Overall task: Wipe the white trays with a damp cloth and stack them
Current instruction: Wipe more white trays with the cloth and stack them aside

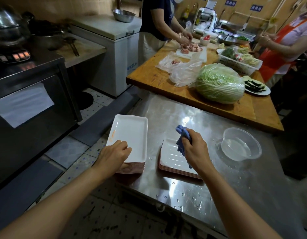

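A tall stack of white trays with pink undersides stands at the left edge of the steel table. My left hand grips the near end of the top tray. A shorter stack of trays lies to its right, its top tray showing ridges. My right hand holds a crumpled blue cloth just above that shorter stack's right side.
A clear plastic bowl of water sits on the steel table to the right, with water drops scattered around. Behind is a wooden table with a cabbage, bags and food; two people work there. A dark oven stands left.
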Tool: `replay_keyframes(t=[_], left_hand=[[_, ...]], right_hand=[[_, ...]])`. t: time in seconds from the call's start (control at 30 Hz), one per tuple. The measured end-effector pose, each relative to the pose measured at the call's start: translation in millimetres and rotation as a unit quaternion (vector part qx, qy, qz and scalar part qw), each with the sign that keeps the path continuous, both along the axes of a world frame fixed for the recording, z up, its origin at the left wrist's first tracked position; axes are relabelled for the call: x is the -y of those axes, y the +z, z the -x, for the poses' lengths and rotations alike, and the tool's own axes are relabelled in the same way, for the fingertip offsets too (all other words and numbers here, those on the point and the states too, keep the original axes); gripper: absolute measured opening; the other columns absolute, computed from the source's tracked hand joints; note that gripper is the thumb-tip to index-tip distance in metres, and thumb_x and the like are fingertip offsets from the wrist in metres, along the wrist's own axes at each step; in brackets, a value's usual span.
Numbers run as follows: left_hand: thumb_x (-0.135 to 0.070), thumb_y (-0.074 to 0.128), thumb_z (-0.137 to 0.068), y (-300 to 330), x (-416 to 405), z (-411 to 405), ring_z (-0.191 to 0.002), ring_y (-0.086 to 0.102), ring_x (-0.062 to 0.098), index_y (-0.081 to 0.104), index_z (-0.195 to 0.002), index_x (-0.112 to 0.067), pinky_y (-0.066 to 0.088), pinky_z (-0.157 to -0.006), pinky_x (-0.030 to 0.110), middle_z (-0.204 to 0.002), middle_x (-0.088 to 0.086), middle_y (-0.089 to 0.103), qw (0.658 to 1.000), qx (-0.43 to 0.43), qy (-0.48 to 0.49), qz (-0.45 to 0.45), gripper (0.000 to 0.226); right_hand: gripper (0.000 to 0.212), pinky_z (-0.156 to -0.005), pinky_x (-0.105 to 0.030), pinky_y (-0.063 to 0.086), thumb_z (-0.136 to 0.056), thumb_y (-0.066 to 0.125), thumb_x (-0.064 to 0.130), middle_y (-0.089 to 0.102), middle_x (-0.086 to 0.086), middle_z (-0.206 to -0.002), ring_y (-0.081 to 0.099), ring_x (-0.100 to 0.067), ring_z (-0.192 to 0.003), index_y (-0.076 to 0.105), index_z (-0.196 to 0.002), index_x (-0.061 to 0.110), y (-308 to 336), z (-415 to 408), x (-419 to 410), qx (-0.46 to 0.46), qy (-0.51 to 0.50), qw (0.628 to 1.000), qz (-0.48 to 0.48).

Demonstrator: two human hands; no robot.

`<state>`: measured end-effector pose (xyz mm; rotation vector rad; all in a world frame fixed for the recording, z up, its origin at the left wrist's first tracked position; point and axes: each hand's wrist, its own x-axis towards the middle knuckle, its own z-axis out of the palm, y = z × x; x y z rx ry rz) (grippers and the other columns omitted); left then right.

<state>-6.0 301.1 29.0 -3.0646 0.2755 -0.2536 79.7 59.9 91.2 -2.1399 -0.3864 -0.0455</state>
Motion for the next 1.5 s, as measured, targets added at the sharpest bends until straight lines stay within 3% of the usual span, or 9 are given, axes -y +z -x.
replay_keyframes(t=[0.27, 0.43, 0.63, 0.73, 0.87, 1.17, 1.27, 1.37, 1.5], left_hand=[[-0.073, 0.037, -0.081, 1.4, 22.1, -17.1, -0.099, 0.049, 0.020, 0.060, -0.106, -0.015, 0.035, -0.061, 0.029, -0.110, 0.002, 0.053, 0.992, -0.058, 0.106, -0.026, 0.067], [-0.036, 0.069, -0.081, 10.9, 77.5, -41.4, -0.091, 0.058, 0.030, 0.064, -0.101, -0.007, 0.052, -0.059, 0.039, -0.099, 0.010, 0.061, 0.986, 0.033, 0.057, 0.150, 0.035], [-0.027, 0.056, -0.090, -25.4, 132.6, -86.2, -0.113, 0.050, 0.031, 0.041, -0.129, -0.011, 0.042, -0.088, 0.038, -0.127, 0.009, 0.048, 0.931, -0.119, 0.185, 0.291, 0.045], [-0.024, 0.057, -0.089, -47.4, 137.3, -100.9, -0.118, 0.047, 0.034, 0.040, -0.130, -0.008, 0.043, -0.093, 0.041, -0.133, 0.014, 0.043, 0.898, -0.180, 0.262, 0.305, 0.047], [-0.020, 0.057, -0.089, -63.4, 133.7, -108.9, -0.113, 0.052, 0.035, 0.052, -0.121, -0.005, 0.045, -0.089, 0.039, -0.125, 0.016, 0.054, 0.889, -0.192, 0.299, 0.288, 0.036], [-0.011, 0.058, -0.086, -62.6, 139.5, -104.5, -0.094, 0.057, 0.035, 0.065, -0.111, -0.008, 0.048, -0.076, 0.037, -0.108, 0.015, 0.058, 0.892, -0.109, 0.312, 0.307, 0.026], [-0.009, 0.055, -0.086, -58.4, 140.6, -105.3, -0.090, 0.056, 0.033, 0.059, -0.105, -0.008, 0.047, -0.076, 0.038, -0.106, 0.014, 0.060, 0.857, -0.085, 0.334, 0.383, 0.020], [-0.002, 0.050, -0.086, -56.4, 138.4, -105.9, -0.089, 0.054, 0.028, 0.047, -0.104, -0.014, 0.044, -0.074, 0.036, -0.108, 0.012, 0.059, 0.791, -0.105, 0.338, 0.499, 0.022], [0.003, 0.053, -0.082, -51.9, 136.7, -101.2, -0.094, 0.060, 0.034, 0.046, -0.109, -0.014, 0.051, -0.086, 0.053, -0.107, 0.014, 0.058, 0.715, -0.145, 0.358, 0.583, 0.033]], right_hand=[[0.022, -0.052, -0.012, 0.045, -0.097, 0.040, 0.009, 0.058, 0.006, -0.067, 0.060, -0.021, -0.062, 0.062, -0.095, 0.007, -9.8, -11.9, 23.2, -0.008, -0.015, 1.000, -0.008], [0.027, -0.061, -0.021, 0.049, -0.097, 0.040, 0.012, 0.060, 0.001, -0.068, 0.062, -0.019, -0.063, 0.060, -0.113, 0.017, -18.4, -23.7, 49.7, -0.021, -0.038, 0.999, -0.009], [0.034, -0.073, -0.049, 0.053, -0.095, 0.040, 0.011, 0.057, 0.005, -0.061, 0.057, -0.018, -0.058, 0.059, -0.113, 0.032, -34.7, -30.9, 87.1, -0.072, -0.067, 0.994, -0.042], [0.039, -0.073, -0.049, 0.054, -0.095, 0.042, 0.013, 0.061, 0.007, -0.066, 0.058, -0.016, -0.057, 0.057, -0.098, 0.049, -41.7, -32.7, 104.1, -0.076, -0.082, 0.993, -0.041], [0.036, -0.072, -0.046, 0.055, -0.093, 0.042, 0.008, 0.060, 0.003, -0.064, 0.060, -0.020, -0.060, 0.061, -0.115, 0.031, -45.8, -36.5, 116.9, -0.081, -0.100, 0.991, -0.041], [0.034, -0.077, -0.043, 0.053, -0.093, 0.041, 0.007, 0.061, 0.002, -0.066, 0.060, -0.012, -0.060, 0.060, -0.115, 0.025, -45.7, -48.0, 142.0, -0.096, -0.118, 0.988, -0.039], [0.031, -0.071, -0.035, 0.054, -0.094, 0.040, 0.008, 0.061, 0.000, -0.065, 0.062, -0.010, -0.065, 0.060, -0.112, 0.022, -43.8, -51.3, 149.2, -0.096, -0.125, 0.987, -0.039], [0.031, -0.067, -0.031, 0.052, -0.095, 0.040, 0.011, 0.062, -0.002, -0.067, 0.063, -0.008, -0.068, 0.059, -0.118, 0.018, -42.9, -55.7, 156.2, -0.099, -0.132, 0.985, -0.047], [0.028, -0.058, -0.010, 0.047, -0.096, 0.040, 0.008, 0.061, 0.005, -0.066, 0.061, -0.003, -0.062, 0.058, -0.111, 0.024, -40.5, -60.3, 166.1, -0.084, -0.130, 0.985, -0.071]])
